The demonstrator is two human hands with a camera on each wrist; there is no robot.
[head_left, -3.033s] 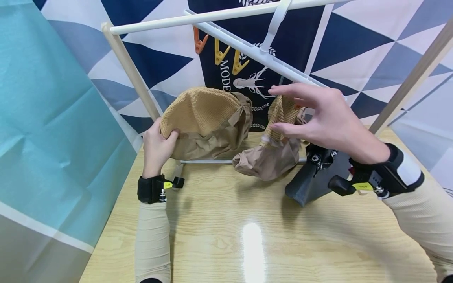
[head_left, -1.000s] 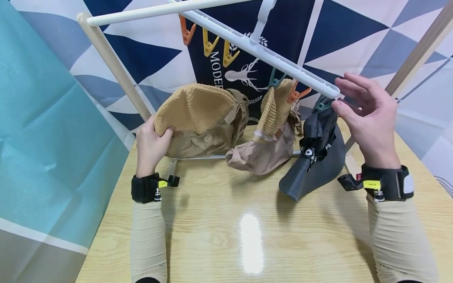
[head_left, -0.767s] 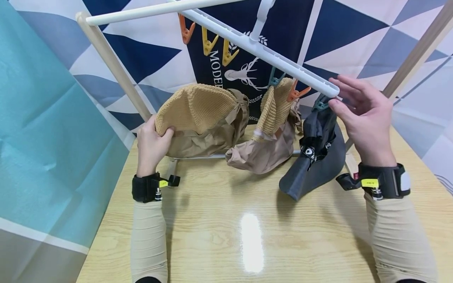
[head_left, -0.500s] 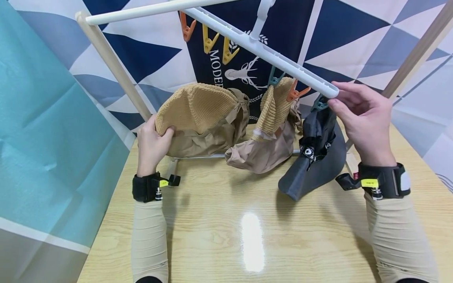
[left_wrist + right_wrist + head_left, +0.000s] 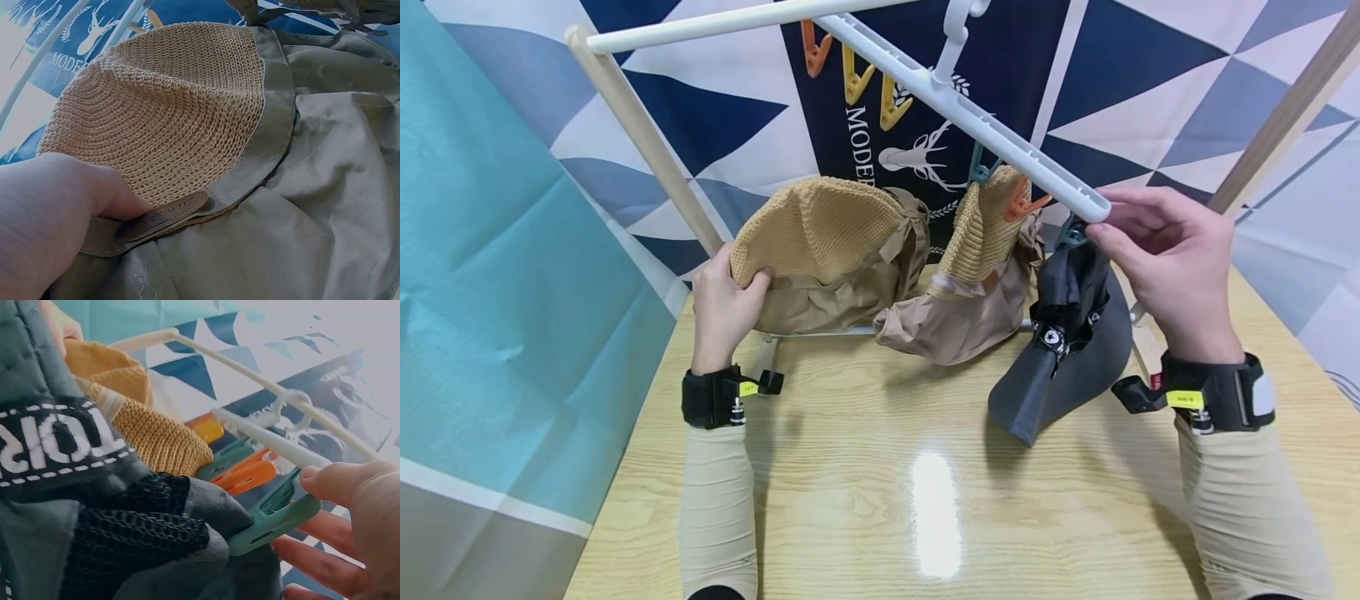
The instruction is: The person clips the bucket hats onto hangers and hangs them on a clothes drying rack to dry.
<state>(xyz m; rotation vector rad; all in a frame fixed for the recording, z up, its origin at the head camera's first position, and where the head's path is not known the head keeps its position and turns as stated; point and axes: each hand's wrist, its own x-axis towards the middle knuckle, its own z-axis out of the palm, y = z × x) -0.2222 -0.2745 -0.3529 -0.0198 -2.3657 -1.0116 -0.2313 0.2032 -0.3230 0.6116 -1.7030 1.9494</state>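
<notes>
My left hand [image 5: 722, 304] pinches the edge of a straw-and-khaki sun hat [image 5: 820, 233], thumb over the woven crown beside a small brown leather tag [image 5: 169, 214]. A white clip hanger [image 5: 985, 125] slants down towards me, and my right hand [image 5: 1180, 258] holds its near end between thumb and fingers. Below that end a teal clip [image 5: 275, 519] grips a dark grey cap [image 5: 1067, 350] with a lettered band. A second straw-and-cloth hat [image 5: 970, 292] hangs from a teal clip [image 5: 981, 165] and an orange clip [image 5: 1024, 202]. The left hand's fingertips are hidden behind its hat.
An orange clip [image 5: 815, 50] and two yellow clips, one a yellow clip [image 5: 893, 104], hang from the hanger's far half with nothing in them. The hanger's hook goes over a rack's white rail [image 5: 737, 25]. Wooden posts [image 5: 640, 137] stand either side on the wooden table [image 5: 850, 492].
My right hand has moved from before the middle hat to the hanger's near end and taken hold of it. The hanger has since turned slightly, that end shifting left and down. The left hand keeps its hat.
</notes>
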